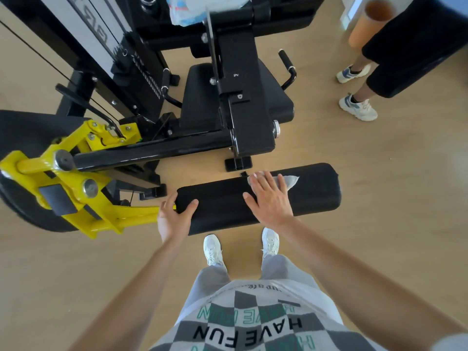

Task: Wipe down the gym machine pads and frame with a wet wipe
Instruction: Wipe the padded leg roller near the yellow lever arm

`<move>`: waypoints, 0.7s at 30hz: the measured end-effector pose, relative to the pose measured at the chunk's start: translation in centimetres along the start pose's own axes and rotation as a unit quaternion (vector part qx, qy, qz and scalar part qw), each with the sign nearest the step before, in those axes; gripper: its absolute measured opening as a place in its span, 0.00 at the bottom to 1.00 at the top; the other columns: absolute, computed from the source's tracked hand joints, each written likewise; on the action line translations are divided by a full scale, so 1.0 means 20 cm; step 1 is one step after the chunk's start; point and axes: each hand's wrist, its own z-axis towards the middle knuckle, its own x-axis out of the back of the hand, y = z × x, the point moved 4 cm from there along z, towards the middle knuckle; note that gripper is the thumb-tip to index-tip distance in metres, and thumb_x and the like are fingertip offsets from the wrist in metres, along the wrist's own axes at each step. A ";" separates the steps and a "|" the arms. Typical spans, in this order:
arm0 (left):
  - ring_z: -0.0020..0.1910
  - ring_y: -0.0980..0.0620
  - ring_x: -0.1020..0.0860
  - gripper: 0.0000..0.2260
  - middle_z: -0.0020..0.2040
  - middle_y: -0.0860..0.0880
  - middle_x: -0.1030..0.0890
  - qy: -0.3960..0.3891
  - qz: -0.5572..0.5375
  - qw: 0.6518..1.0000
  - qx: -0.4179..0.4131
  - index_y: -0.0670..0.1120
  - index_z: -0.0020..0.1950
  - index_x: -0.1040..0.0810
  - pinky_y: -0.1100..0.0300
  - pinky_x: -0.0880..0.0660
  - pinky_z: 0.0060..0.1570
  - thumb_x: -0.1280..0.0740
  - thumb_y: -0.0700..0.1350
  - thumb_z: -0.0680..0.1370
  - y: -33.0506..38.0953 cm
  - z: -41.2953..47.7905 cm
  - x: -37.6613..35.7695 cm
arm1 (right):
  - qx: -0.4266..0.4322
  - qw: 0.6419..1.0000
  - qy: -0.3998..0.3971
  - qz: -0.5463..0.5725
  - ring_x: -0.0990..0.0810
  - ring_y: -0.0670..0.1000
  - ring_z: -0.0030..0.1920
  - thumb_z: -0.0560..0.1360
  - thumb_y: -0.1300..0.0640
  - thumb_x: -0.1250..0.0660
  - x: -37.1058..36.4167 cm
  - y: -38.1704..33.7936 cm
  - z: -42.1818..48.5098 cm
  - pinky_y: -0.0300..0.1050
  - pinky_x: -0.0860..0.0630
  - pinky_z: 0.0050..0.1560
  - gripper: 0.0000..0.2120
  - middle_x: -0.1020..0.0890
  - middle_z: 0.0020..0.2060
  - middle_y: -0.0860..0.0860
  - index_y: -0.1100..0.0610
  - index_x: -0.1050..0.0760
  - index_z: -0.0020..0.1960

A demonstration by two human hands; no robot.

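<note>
My right hand [269, 196] presses the wet wipe [290, 180] flat, fingers straight, on the roller pad [314, 191]. My left hand [174, 216] grips the pad's end.

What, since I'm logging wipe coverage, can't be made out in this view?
Head view:
Wipe: mostly under the right hand; only its edges show.
Pad: underside faces away; left end covered by the left hand.
Plastic pack on the machine: cut off by the top edge, print blurred.
Bystander: cut off by the right edge.

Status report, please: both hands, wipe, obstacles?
Left hand grips roller pad end. Right hand flat, pressing wet wipe on pad. Bystander stands apart, right.
</note>
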 end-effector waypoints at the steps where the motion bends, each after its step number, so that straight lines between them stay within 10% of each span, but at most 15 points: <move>1: 0.64 0.47 0.24 0.32 0.66 0.50 0.25 -0.002 -0.006 1.000 -0.003 0.51 0.76 0.28 0.48 0.22 0.61 0.24 0.57 0.75 -0.01 -0.01 0.01 | 0.021 1.000 -0.013 -0.007 0.50 0.54 0.82 0.83 0.37 0.59 -0.03 -0.07 0.00 0.60 0.57 0.81 0.33 0.39 0.80 0.51 0.53 0.44 0.81; 7: 0.55 0.50 0.22 0.28 0.67 0.51 0.26 -0.030 -0.056 0.998 -0.023 0.50 0.77 0.29 0.57 0.22 0.51 0.26 0.47 0.78 -0.06 -0.05 0.03 | 0.169 0.982 -0.071 -0.043 0.60 0.53 0.82 0.84 0.38 0.55 -0.14 -0.40 0.01 0.58 0.61 0.81 0.33 0.52 0.83 0.52 0.54 0.54 0.83; 12: 0.61 0.53 0.23 0.23 0.64 0.50 0.24 -0.054 -0.163 0.985 0.029 0.52 0.75 0.26 0.47 0.25 0.66 0.36 0.42 0.79 -0.11 -0.05 0.04 | 0.241 0.963 -0.095 -0.075 0.63 0.54 0.82 0.84 0.39 0.51 -0.22 -0.59 0.03 0.59 0.59 0.81 0.35 0.57 0.83 0.52 0.54 0.56 0.83; 21: 0.66 0.52 0.22 0.18 0.65 0.56 0.20 -0.042 -0.232 0.969 0.068 0.62 0.65 0.19 0.45 0.26 0.69 0.41 0.52 0.79 -0.14 -0.09 0.03 | 0.330 0.930 -0.067 -0.147 0.60 0.55 0.82 0.85 0.41 0.52 -0.27 -0.64 0.00 0.58 0.56 0.81 0.32 0.57 0.83 0.52 0.52 0.59 0.83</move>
